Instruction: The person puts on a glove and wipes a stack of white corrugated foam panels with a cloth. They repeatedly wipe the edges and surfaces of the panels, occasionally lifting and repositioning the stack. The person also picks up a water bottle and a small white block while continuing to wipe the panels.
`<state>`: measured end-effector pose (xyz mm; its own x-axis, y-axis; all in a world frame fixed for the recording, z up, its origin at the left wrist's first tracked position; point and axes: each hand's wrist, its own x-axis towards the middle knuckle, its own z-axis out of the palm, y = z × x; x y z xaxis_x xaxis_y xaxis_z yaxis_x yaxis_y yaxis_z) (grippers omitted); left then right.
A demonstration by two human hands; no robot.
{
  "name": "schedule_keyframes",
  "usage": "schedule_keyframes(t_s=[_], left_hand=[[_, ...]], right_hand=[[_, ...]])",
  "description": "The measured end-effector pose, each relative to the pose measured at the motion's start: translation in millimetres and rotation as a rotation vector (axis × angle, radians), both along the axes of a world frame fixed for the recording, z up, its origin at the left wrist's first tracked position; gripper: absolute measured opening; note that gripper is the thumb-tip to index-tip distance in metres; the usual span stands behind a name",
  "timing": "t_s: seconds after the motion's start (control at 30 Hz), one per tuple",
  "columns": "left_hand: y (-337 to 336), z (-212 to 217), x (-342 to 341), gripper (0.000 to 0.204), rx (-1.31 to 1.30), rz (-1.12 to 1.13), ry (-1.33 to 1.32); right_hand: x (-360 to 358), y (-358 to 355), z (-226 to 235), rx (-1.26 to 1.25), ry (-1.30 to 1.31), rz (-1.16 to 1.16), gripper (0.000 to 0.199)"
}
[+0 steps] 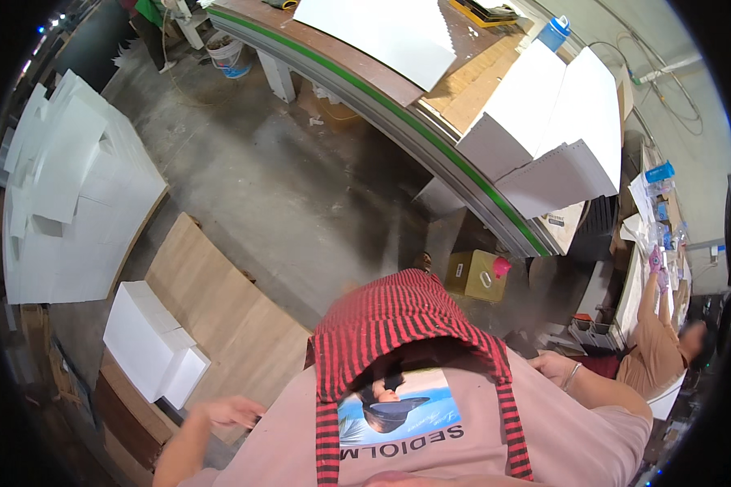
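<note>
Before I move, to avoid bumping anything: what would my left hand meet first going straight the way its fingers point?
Probably your own pink shirt: the left hand points inward at its side. Depth is unclear, so it might pass in front.

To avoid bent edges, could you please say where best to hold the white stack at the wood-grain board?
Probably the white stack is best held by both long sides near its closest end, coming from the wearer's side: it lies flat and long, that end facing them.
</note>
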<state>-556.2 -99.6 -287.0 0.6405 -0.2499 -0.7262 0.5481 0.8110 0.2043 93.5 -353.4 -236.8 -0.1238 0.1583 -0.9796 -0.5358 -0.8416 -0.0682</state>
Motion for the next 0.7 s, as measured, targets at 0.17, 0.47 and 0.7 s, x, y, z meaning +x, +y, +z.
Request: schedule_keyframes(t_s=[0.17, 0.47, 0.7], left_hand=[[84.6, 47.3, 20.9, 0.020, 0.538, 0.561, -0.103], [86.7, -19.0, 205.7, 0.014, 0.391, 1.207, -0.374], [76.9, -21.5, 267.9, 0.008, 0.379, 1.067, -0.475]], right_hand=[[4.2, 89.8, 61.4, 0.630, 0.120, 0.196, 0.040], [-76.3, 213.2, 12.1, 0.780, 0.086, -0.018, 0.033], [-119.1, 248.3, -33.5, 1.038, 0.138, 0.159, 0.037]])
